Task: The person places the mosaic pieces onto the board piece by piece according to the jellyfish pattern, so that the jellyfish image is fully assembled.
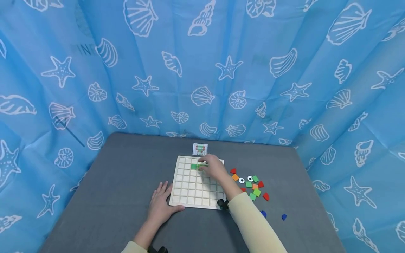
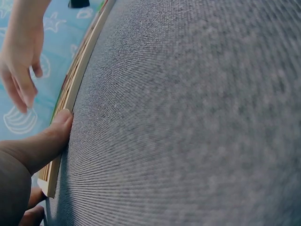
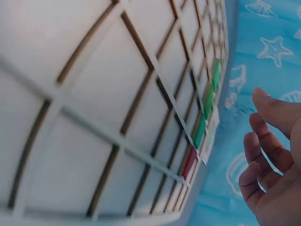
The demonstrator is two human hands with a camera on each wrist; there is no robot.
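A pale wooden grid board (image 1: 190, 189) lies on the grey table. My left hand (image 1: 160, 205) is spread at its near left corner, thumb (image 2: 61, 125) against the near edge and fingers beside the left edge. Over the far part of the board hovers my right hand (image 1: 213, 167), fingers loosely bent with nothing between them. Green square tiles (image 1: 194, 166) sit in cells of a far row, partly hidden by that hand. In the right wrist view, several green tiles (image 3: 200, 133) and a red piece (image 3: 189, 162) lie along the board's far side.
A small picture card (image 1: 200, 149) lies just beyond the board. To the right are scattered green squares (image 1: 252, 196), orange squares (image 1: 235, 177), red rounded pieces (image 1: 266, 196), white rings with dark centres (image 1: 242, 180) and blue pieces (image 1: 284, 217). A blue shell-patterned curtain (image 1: 202, 70) surrounds the table.
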